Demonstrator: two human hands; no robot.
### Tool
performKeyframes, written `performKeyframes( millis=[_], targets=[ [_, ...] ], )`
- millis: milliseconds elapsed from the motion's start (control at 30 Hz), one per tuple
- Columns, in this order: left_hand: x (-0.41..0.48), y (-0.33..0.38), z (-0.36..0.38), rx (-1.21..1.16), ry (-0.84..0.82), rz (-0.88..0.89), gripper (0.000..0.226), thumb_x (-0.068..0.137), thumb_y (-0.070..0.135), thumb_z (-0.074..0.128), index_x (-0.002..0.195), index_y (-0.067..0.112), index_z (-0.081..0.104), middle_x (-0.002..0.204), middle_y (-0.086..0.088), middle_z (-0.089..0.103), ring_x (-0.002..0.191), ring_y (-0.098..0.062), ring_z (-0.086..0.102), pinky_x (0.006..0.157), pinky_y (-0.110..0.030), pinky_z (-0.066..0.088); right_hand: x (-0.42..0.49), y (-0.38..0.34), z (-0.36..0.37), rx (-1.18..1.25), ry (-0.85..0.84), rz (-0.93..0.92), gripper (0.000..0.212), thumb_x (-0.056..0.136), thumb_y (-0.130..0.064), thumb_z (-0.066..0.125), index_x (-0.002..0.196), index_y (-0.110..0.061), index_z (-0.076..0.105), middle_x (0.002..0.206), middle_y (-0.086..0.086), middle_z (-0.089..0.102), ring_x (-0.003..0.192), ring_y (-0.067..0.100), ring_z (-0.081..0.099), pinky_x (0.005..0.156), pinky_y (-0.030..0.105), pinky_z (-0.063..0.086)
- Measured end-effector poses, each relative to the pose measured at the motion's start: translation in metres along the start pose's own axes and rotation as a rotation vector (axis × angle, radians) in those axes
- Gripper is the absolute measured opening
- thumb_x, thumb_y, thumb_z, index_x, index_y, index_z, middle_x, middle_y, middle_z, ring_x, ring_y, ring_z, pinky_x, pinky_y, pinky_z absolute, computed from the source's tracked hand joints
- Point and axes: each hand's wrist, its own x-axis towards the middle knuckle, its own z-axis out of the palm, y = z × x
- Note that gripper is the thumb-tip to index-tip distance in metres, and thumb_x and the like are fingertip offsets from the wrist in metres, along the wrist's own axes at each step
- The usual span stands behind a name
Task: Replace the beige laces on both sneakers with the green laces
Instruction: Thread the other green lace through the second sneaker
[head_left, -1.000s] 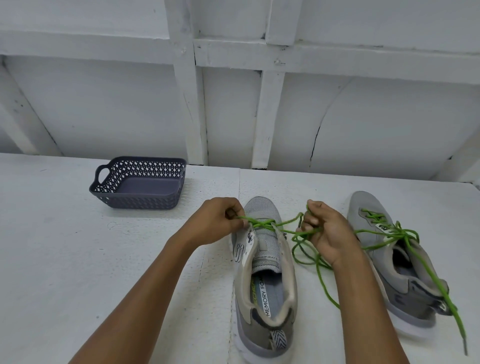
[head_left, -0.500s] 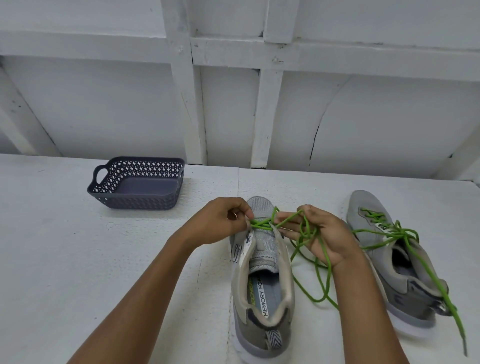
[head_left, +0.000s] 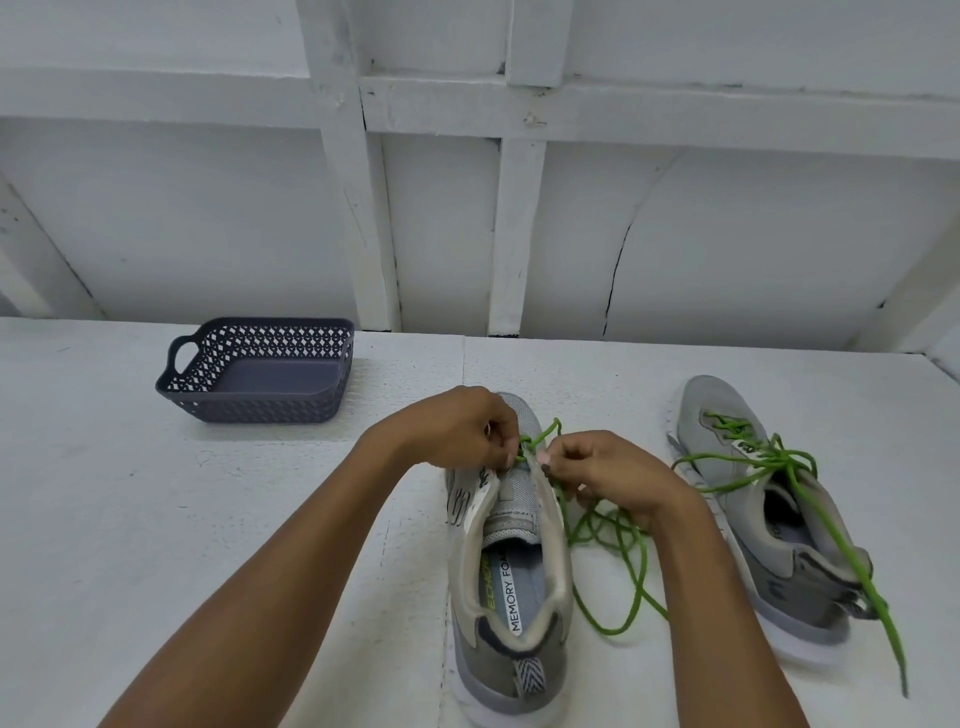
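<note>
Head view: a grey mesh sneaker (head_left: 511, 597) sits toe-away on the white desk (head_left: 156, 519), heel toward the person so its eyelets are within easy reach. Over the front eyelets the left hand (head_left: 457, 431) and right hand (head_left: 608, 478) meet — each grip pinching the round green lace (head_left: 610, 631), likely to thread it across. Its slack coils beside the shoe. A second grey sneaker (head_left: 722, 405), to the right, already carries another green lace (head_left: 779, 458) — loose, untied.
</note>
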Motion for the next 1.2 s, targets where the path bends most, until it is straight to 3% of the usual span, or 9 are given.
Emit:
performKeyframes(
  millis=[233, 367, 533, 733, 800, 933, 1033, 1100, 1200],
  targets=[
    [-0.001, -0.002, 0.002, -0.088, -0.024, -0.016, 0.009, 0.087, 0.025, 0.07, 0.094, 0.021, 0.074, 0.08, 0.012, 0.068, 0.062, 0.007, 0.055, 0.057, -0.008, 0.04, 0.003, 0.002, -0.005, 0.113, -0.017, -0.002, 0.008, 0.091, -0.012, 0.068, 0.088, -0.005, 0.065, 0.069, 0.002, 0.066, 0.063, 0.012, 0.057, 0.058, 0.022, 0.043],
    [0.0, -0.001, 0.004, -0.107, -0.004, -0.024, 0.008, 0.092, 0.028, 0.066, 0.086, 0.025, 0.071, 0.077, 0.015, 0.065, 0.065, 0.003, 0.055, 0.06, -0.013, 0.042, 0.007, -0.002, 0.0, 0.17, -0.032, 0.086, 0.023, 0.092, -0.028, 0.068, 0.075, -0.011, 0.068, 0.064, 0.002, 0.057, 0.057, 0.011, 0.049, 0.059, 0.026, 0.04],
    [0.0, 0.0, 0.009, -0.172, 0.019, -0.045, 0.006, 0.084, 0.018, 0.069, 0.08, 0.022, 0.071, 0.068, 0.012, 0.065, 0.057, 0.003, 0.053, 0.056, -0.012, 0.043, 0.011, -0.001, 0.003, 0.201, -0.002, 0.024, 0.017, 0.088, -0.01, 0.069, 0.072, -0.012, 0.066, 0.068, 0.005, 0.059, 0.061, 0.013, 0.052, 0.061, 0.026, 0.041],
    [0.0, 0.001, 0.01, -0.235, 0.018, -0.063, 0.008, 0.082, 0.014, 0.076, 0.083, 0.021, 0.072, 0.069, 0.01, 0.067, 0.057, 0.002, 0.055, 0.056, -0.011, 0.042, 0.007, 0.007, -0.003, 0.338, -0.078, -0.016, 0.005, 0.09, -0.005, 0.064, 0.085, -0.005, 0.064, 0.079, 0.007, 0.065, 0.072, 0.014, 0.06, 0.07, 0.029, 0.051],
    [0.0, -0.001, 0.01, -0.242, 0.018, -0.075, 0.01, 0.081, 0.012, 0.076, 0.084, 0.021, 0.072, 0.072, 0.007, 0.068, 0.06, -0.001, 0.056, 0.058, -0.013, 0.043, 0.007, 0.007, -0.005, 0.335, -0.097, -0.035, 0.008, 0.09, 0.002, 0.062, 0.084, -0.004, 0.062, 0.081, 0.008, 0.066, 0.075, 0.016, 0.061, 0.073, 0.031, 0.053],
    [-0.002, -0.003, 0.008, -0.295, 0.008, -0.097, 0.013, 0.08, 0.008, 0.077, 0.089, 0.015, 0.074, 0.071, 0.007, 0.066, 0.06, 0.0, 0.056, 0.06, -0.014, 0.043, 0.004, 0.013, -0.011, 0.388, 0.024, -0.009, 0.024, 0.086, 0.018, 0.054, 0.077, -0.004, 0.058, 0.084, 0.015, 0.065, 0.076, 0.022, 0.066, 0.07, 0.035, 0.057],
    [-0.003, -0.007, 0.006, -0.354, 0.005, -0.1, 0.015, 0.08, 0.007, 0.076, 0.093, 0.013, 0.075, 0.076, 0.003, 0.068, 0.067, -0.006, 0.058, 0.067, -0.021, 0.045, 0.001, 0.011, -0.017, 0.257, 0.033, -0.062, 0.017, 0.087, 0.013, 0.059, 0.086, -0.003, 0.062, 0.09, 0.016, 0.065, 0.081, 0.019, 0.065, 0.07, 0.03, 0.054],
    [-0.003, -0.009, 0.005, -0.402, 0.043, -0.107, 0.012, 0.082, 0.008, 0.073, 0.093, 0.014, 0.075, 0.078, 0.002, 0.069, 0.069, -0.009, 0.058, 0.07, -0.027, 0.047, 0.002, 0.004, -0.018, 0.18, 0.12, -0.113, 0.011, 0.09, 0.001, 0.062, 0.092, -0.01, 0.064, 0.095, 0.007, 0.067, 0.086, 0.015, 0.064, 0.073, 0.03, 0.054],
    [-0.002, -0.007, 0.005, -0.422, 0.129, -0.131, 0.011, 0.086, 0.009, 0.067, 0.092, 0.013, 0.074, 0.081, 0.004, 0.07, 0.069, -0.007, 0.058, 0.07, -0.026, 0.049, 0.011, -0.007, -0.017, -0.064, 0.219, -0.167, 0.008, 0.097, -0.022, 0.059, 0.101, -0.024, 0.065, 0.108, -0.007, 0.062, 0.098, 0.009, 0.058, 0.081, 0.027, 0.048]
  ],
)
